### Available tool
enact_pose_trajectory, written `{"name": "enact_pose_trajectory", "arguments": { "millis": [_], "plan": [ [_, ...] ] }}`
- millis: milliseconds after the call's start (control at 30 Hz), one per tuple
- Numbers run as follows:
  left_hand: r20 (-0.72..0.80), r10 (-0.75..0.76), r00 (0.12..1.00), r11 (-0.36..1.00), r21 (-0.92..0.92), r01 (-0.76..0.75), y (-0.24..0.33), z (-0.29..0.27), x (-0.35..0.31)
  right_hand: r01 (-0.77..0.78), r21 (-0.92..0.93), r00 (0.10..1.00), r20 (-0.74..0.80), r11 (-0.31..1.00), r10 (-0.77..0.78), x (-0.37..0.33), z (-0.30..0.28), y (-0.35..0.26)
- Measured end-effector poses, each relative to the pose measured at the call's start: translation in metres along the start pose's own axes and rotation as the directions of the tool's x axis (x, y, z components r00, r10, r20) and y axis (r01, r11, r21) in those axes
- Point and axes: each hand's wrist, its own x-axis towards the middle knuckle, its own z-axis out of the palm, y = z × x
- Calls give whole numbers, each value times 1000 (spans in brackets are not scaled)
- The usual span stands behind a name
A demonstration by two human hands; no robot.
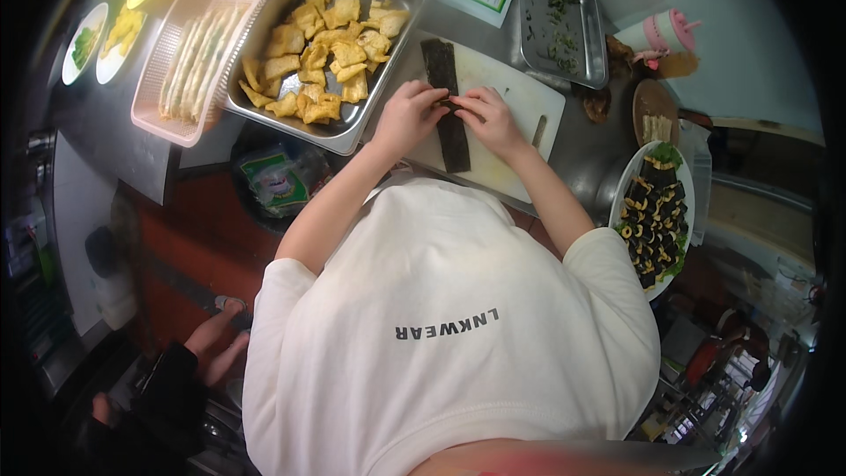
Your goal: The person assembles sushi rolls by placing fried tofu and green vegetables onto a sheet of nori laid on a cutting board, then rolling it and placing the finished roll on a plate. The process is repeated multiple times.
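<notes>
White shirt (449, 317) is filling the lower middle of the view I am watching from afar, its bare forearms reaching up over the counter. Both hands are hanging over a dark strip (455, 148), which is lying lengthwise on a pale board (534, 106). The left hand (411, 116) is coming in from one side of the strip and the right hand (492, 123) from the other, their fingertips meeting near its middle. Thumbs and fingers are drawing close as in a pinch, but I am finding the tips too small to read, so I cannot tell whether they are gripping the strip or something tiny on it.

To the left of the board, a steel pan (344, 137) is holding yellow pieces (313, 57); just beyond it, a pink basket (152, 92) is carrying long pale rolls (198, 62). Past the board's upper right, a metal tray (589, 31) is holding dark green scraps (560, 9), with a pink-and-white cup (667, 33) standing near it. On the right, an oval plate (691, 207) is bearing dark rolls with yellow filling (654, 225) and green leaves (665, 155). At lower left, I am seeing another person's bare leg (211, 335).
</notes>
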Motion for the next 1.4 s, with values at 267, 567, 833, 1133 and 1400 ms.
{"name": "enact_pose_trajectory", "arguments": {
  "millis": [267,567,833,1133,1400],
  "plan": [
    [36,131,991,990,42,-133,-7,4,1,-27,-52,999,41,998,29,8,2,3],
    [110,17,994,999,-33,-14,-4,4,0,-61,17,992,112,998,59,1,-5,-4],
    [0,128,992,990,54,-128,-5,0,7,27,-71,999,39,997,-24,8,0,7],
    [77,69,995,993,94,-76,-10,1,20,35,82,998,47,996,-39,18,-2,14],
    [-4,181,983,966,189,-177,-4,0,24,55,-197,998,-27,979,-62,30,0,14]
  ]
}}
